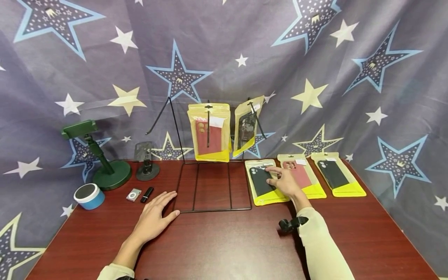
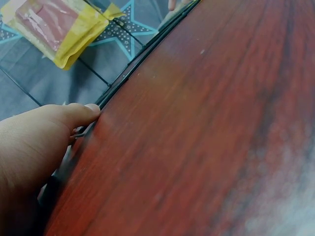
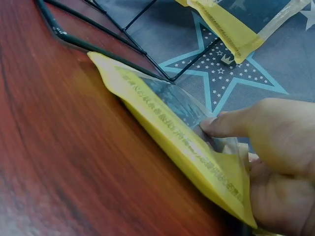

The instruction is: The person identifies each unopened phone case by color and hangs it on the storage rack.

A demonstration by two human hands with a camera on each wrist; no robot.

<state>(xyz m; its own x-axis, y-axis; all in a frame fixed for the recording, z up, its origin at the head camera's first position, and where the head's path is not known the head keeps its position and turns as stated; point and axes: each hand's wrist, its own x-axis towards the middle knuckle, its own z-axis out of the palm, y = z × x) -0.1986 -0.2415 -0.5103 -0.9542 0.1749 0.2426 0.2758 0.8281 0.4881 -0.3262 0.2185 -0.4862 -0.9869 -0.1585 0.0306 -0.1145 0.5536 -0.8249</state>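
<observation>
My left hand (image 1: 152,223) lies with fingers extended at the left side of a black wire display rack (image 1: 210,211). The thumb rests at its front left corner, its tip on the wire in the left wrist view. My right hand (image 1: 287,182) reaches over a yellow-edged clear pouch (image 1: 260,201) holding a dark phone case (image 1: 259,182). The thumb and index fingertips touch the pouch front, slightly apart from each other. In the right wrist view, the thumb (image 3: 216,125) presses on the clear window, while the other fingers are mostly hidden behind the pouch.
Pouches with a pink case (image 1: 210,136) and a dark case (image 1: 246,126) hang on the rack's hooks. Two more pouches lie at right, one pink (image 1: 301,175), one dark (image 1: 334,173). At left stand a green phone stand (image 1: 112,175), grey stand (image 1: 147,171) and blue-white speaker (image 1: 90,199).
</observation>
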